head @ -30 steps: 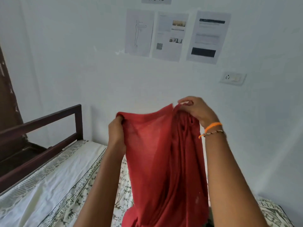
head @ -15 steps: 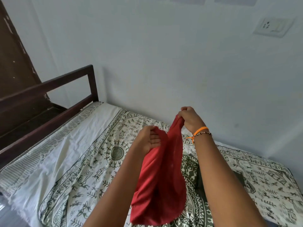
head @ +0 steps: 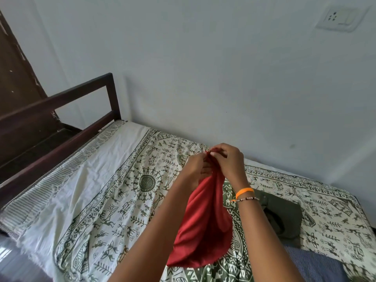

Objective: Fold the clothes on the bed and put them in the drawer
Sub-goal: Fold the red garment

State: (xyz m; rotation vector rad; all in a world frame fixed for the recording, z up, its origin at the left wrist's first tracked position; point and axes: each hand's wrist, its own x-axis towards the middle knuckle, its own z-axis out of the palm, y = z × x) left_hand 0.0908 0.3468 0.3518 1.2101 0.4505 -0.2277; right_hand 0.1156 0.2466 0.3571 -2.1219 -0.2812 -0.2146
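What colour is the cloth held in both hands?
Red cloth, plain, no pattern; seen in the head view.

Two hands [head: 211, 165], one red cloth [head: 201, 226], one dark green garment [head: 284, 216], one striped blue garment [head: 313, 263], one bed [head: 91, 180].

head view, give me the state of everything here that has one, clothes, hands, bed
red garment: gathered at its top edge, hanging over the bed, not yet folded flat
left hand: pinches the garment's top
right hand: pinches the same top edge, beside the left
dark green garment: lying on the bed, loosely crumpled
blue striped cloth: lying flat on the bed
bed sheet: spread, slightly wrinkled
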